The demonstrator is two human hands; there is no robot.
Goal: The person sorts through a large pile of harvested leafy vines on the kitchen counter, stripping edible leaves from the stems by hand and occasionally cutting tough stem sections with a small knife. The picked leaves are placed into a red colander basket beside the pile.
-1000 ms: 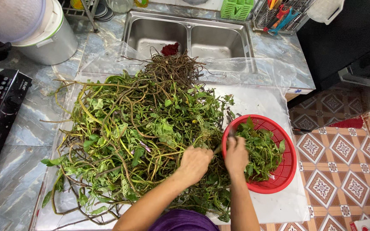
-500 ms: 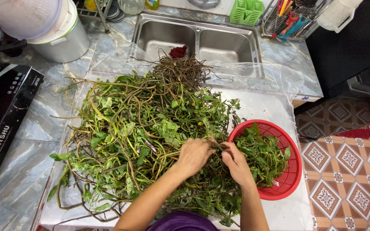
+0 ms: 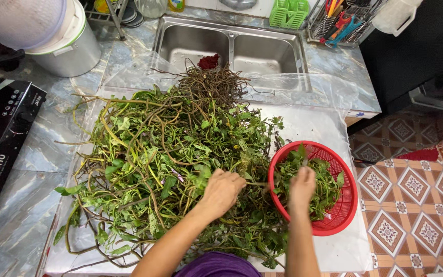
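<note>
While your left hand (image 3: 222, 191) stays clenched on a thin stalk in the heap of leafy green vines (image 3: 170, 159), your right hand (image 3: 302, 189) has crossed from the heap's edge to hang over the red plastic basket (image 3: 345, 205) at about three o'clock from the pile. Half a second ago both hands sat together at the seam between heap and basket; now they are apart, with the stalk bridging the gap toward the basket rim. Your left fingers are curled shut round that stalk. Your right fingers are bunched, tips down in the plucked leaves (image 3: 324, 190) in the basket, but from this angle you cannot tell whether they still pinch a sprig or have let it go. That shift reads as one plucked bit being carried over, so the basket's share is growing while the heap remains far the larger part. The vines lie across a clear plastic sheet (image 3: 314, 120) on the counter, their tangled brown roots (image 3: 212, 84) pointing to twelve o'clock, toward the steel double sink (image 3: 232, 46). Off at ten o'clock stands a white lidded bucket (image 3: 62, 43), and at nine o'clock a black induction cooker (image 3: 1, 133) sits well apart from your hands.
</note>
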